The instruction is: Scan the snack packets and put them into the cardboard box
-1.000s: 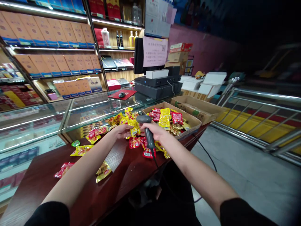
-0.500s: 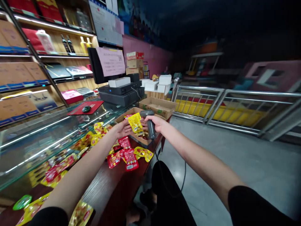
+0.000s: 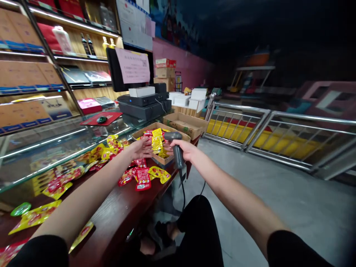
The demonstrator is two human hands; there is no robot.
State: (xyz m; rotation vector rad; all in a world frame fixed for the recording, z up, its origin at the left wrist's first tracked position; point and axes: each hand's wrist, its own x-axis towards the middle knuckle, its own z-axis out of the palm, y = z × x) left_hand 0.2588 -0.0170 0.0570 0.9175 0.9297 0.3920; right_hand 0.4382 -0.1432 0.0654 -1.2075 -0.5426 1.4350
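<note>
My left hand (image 3: 139,149) has its fingers spread beside a yellow snack packet (image 3: 157,140), over the near edge of an open cardboard box (image 3: 166,161). Its fingertips come close to the packet; whether they touch it is unclear. My right hand (image 3: 184,149) is wrapped round a dark grey handheld scanner (image 3: 178,157), whose head points left toward the packet and whose cable hangs down. Red and yellow packets lie in the box. More lie on the dark red counter below my left hand, among them a red one (image 3: 143,178) and a yellow one (image 3: 160,174).
Behind the box stands another open carton (image 3: 185,124). A monitor (image 3: 130,68) and black register equipment (image 3: 144,107) are on the glass counter (image 3: 63,148). Several packets line the left side. A metal railing (image 3: 239,126) stands at the right.
The view has shifted, and counter items sit lower left. The yellow packet is no longer across my left fingertips but appears over the box contents. My left fingers are spread wider; the scanner remains in my right hand.
</note>
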